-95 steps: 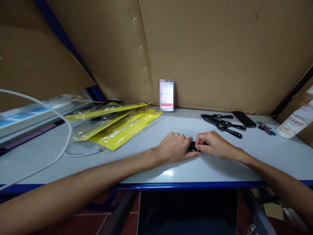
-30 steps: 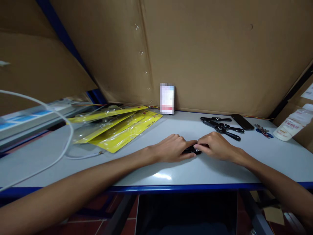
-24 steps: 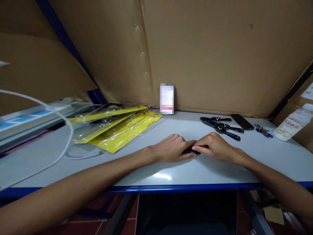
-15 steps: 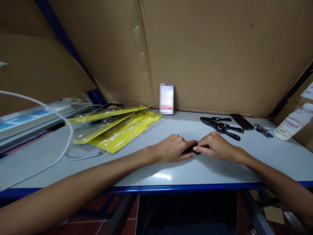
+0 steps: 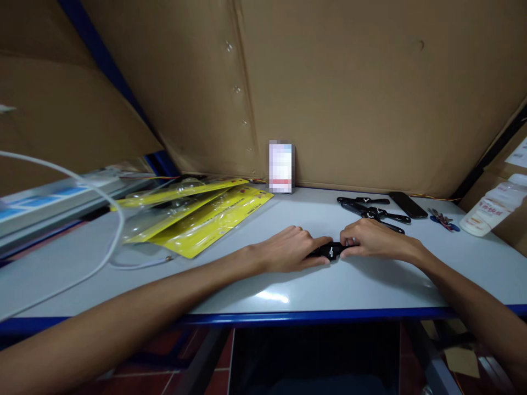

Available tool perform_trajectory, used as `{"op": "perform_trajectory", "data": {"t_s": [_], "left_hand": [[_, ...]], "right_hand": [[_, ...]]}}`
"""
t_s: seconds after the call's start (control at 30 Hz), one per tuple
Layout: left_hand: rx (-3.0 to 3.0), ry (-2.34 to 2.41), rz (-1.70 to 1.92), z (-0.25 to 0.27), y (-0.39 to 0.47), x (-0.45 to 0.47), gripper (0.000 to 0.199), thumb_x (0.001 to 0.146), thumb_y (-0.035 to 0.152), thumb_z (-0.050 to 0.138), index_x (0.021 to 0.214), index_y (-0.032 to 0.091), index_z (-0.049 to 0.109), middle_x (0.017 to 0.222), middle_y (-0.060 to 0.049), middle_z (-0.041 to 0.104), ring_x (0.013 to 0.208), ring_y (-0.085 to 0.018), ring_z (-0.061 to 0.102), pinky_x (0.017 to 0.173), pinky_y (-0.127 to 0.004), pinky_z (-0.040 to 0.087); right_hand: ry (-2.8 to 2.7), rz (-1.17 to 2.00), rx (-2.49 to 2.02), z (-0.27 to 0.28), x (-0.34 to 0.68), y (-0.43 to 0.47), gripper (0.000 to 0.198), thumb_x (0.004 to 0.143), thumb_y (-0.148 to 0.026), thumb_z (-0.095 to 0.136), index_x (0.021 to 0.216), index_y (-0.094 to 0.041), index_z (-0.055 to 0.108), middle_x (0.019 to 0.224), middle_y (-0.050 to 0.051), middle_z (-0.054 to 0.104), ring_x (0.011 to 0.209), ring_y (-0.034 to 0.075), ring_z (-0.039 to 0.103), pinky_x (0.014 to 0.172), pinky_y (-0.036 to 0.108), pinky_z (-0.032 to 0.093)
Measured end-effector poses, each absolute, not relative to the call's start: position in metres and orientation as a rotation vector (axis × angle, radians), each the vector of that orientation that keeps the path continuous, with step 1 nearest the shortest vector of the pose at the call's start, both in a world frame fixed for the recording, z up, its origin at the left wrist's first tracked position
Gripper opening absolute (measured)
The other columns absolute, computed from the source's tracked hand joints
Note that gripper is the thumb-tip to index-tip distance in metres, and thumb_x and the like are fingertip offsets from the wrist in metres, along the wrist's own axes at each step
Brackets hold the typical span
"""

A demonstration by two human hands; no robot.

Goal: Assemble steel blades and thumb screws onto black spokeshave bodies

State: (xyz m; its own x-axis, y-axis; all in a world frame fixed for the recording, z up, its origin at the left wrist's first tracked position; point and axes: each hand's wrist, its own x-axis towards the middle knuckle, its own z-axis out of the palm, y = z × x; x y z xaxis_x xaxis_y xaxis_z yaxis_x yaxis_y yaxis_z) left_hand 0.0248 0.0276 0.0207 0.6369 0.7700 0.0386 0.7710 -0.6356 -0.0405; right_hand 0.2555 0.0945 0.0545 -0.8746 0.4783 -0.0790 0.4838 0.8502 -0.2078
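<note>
A black spokeshave (image 5: 331,252) with a silver wing-shaped screw at its middle lies low over the grey table (image 5: 230,285). My left hand (image 5: 290,248) is closed around its left handle, which is mostly hidden under the fingers. On the other end, my right hand (image 5: 366,238) has its fingers and thumb closed on the right handle. Several more black spokeshaves (image 5: 376,201) lie in an overlapping group just behind my right hand.
Yellow card packs with clear plastic (image 5: 224,219) lie at the left. A phone (image 5: 280,167) leans on the cardboard wall. To the right are a dark phone (image 5: 407,204), keys (image 5: 443,220) and a white bottle (image 5: 492,207). A white cable (image 5: 119,230) loops at left.
My right hand has shifted right, from the spokeshave's middle to its right handle, so the silver screw now shows. My left hand has stayed in place.
</note>
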Motion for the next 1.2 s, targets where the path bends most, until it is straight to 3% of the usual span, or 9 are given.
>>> {"op": "perform_trajectory", "data": {"t_s": [0.53,0.77,1.0,1.2], "left_hand": [[-2.849,-1.232,-0.054,0.021,0.031,0.020,0.056,0.104,0.057,0.039,0.136,0.017,0.060,0.067,-0.006,0.072,0.054,-0.022,0.066,0.053,-0.030,0.035],[-2.789,-1.273,-0.057,0.020,0.028,0.023,0.061,0.100,0.064,0.043,0.136,0.018,0.060,0.071,-0.008,0.075,0.060,-0.026,0.071,0.053,-0.031,0.036],[-2.887,-1.161,-0.017,0.030,0.025,0.020,0.044,0.105,0.038,0.041,0.141,0.018,0.055,0.073,-0.007,0.074,0.060,-0.023,0.068,0.053,-0.032,0.036],[-2.910,-1.115,-0.038,0.031,0.027,0.017,0.043,0.105,0.030,0.039,0.144,0.018,0.053,0.072,-0.006,0.072,0.057,-0.021,0.065,0.052,-0.033,0.033]], "right_hand": [[3.030,-0.365,0.785,0.053,0.256,0.092,0.015,0.089,-0.030,0.073,0.079,-0.018,0.071,0.073,-0.001,0.067,0.062,0.011,0.052,0.060,0.026,0.029],[3.025,-0.336,0.846,0.061,0.255,0.089,0.012,0.088,-0.031,0.073,0.089,-0.019,0.073,0.077,0.000,0.070,0.063,0.012,0.054,0.060,0.025,0.031],[2.977,-0.400,0.824,0.055,0.257,0.095,0.006,0.086,-0.022,0.072,0.083,-0.019,0.075,0.076,0.001,0.071,0.066,0.013,0.057,0.062,0.026,0.033],[2.996,-0.391,0.813,0.054,0.258,0.093,0.008,0.086,-0.023,0.069,0.081,-0.019,0.073,0.075,0.001,0.069,0.065,0.013,0.055,0.062,0.027,0.033]]}}
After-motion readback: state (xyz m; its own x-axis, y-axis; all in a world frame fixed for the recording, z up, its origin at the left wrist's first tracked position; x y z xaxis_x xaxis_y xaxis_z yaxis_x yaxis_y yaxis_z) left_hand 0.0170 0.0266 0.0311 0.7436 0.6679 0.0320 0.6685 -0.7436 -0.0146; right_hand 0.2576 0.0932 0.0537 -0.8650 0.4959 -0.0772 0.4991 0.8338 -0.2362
